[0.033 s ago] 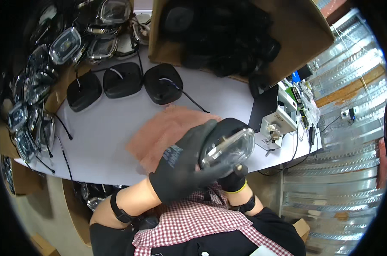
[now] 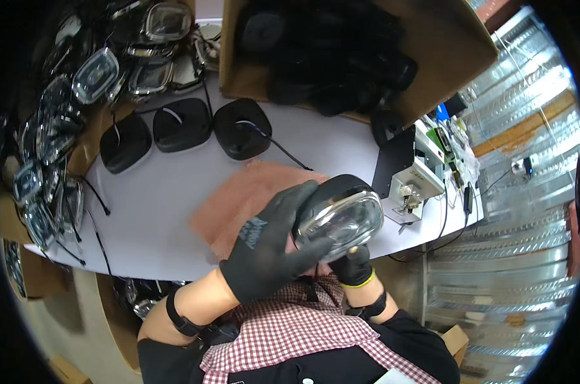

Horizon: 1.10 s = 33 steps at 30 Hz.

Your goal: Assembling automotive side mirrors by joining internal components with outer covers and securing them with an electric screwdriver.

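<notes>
A lamp (image 2: 344, 221) with a black housing and a clear, shiny lens is held tilted above the table's front edge. My left hand (image 2: 264, 246), in a dark grey glove, grips its left side, fingers behind the housing and thumb along the lens edge. At the lamp's lower right, my right hand (image 2: 356, 265) is closed against the rim; its glove has a yellow-green cuff and a bare fingertip shows. The lamp hides part of its fingers. A pink cloth (image 2: 229, 205) lies on the table behind my left hand. Three black lamp housings (image 2: 242, 128) with cables rest beyond it.
Clear-lens lamps (image 2: 96, 75) with dangling cables are heaped at the left. A cardboard box (image 2: 446, 70) of black parts stands at the back. On the right are a white bench device (image 2: 405, 189) and cables. Another box (image 2: 114, 320) sits below the table's left front.
The lamp has turned slightly in my hands, so more of its lens faces up. Both hands stay on it, and the whole view has shifted a little.
</notes>
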{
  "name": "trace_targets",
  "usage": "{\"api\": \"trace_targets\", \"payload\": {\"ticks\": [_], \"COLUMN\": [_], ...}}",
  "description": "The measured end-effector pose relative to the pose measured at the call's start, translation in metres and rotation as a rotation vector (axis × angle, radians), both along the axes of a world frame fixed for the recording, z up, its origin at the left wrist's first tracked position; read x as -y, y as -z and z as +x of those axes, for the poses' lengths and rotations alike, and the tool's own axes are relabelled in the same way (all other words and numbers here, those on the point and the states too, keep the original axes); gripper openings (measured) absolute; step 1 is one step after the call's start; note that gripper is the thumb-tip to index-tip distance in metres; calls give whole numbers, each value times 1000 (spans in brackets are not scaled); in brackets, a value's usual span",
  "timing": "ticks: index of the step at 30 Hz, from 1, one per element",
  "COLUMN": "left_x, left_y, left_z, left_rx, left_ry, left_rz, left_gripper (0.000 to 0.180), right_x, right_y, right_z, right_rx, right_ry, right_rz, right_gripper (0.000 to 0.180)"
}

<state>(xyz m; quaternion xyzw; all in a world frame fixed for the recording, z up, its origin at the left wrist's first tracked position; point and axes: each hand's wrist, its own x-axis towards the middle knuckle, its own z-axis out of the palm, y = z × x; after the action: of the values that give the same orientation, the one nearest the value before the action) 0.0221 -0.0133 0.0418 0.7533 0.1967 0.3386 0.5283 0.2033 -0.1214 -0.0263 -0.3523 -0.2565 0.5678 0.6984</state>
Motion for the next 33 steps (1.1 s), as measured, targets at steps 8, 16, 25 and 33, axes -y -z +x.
{"api": "trace_targets", "payload": {"ticks": [8, 16, 25, 33], "left_x": [-1, -7, -25, -23], "left_y": [2, -13, -3, 25], "left_z": [-22, 10, 43, 63], "left_rx": [-40, -143, -269, -326], "left_ry": [419, 556, 274, 226], "left_rz": [-985, -917, -777, -629], "left_gripper": [62, 66, 57, 61], "right_x": [-6, 5, 63, 51], "right_y": [-79, -57, -41, 29], "right_z": [12, 21, 143, 289], "right_rx": [1753, 1709, 1531, 1769], "right_ry": [92, -28, 1034, 936], "right_rz": [612, 782, -48, -740], "right_gripper": [56, 50, 37, 57]}}
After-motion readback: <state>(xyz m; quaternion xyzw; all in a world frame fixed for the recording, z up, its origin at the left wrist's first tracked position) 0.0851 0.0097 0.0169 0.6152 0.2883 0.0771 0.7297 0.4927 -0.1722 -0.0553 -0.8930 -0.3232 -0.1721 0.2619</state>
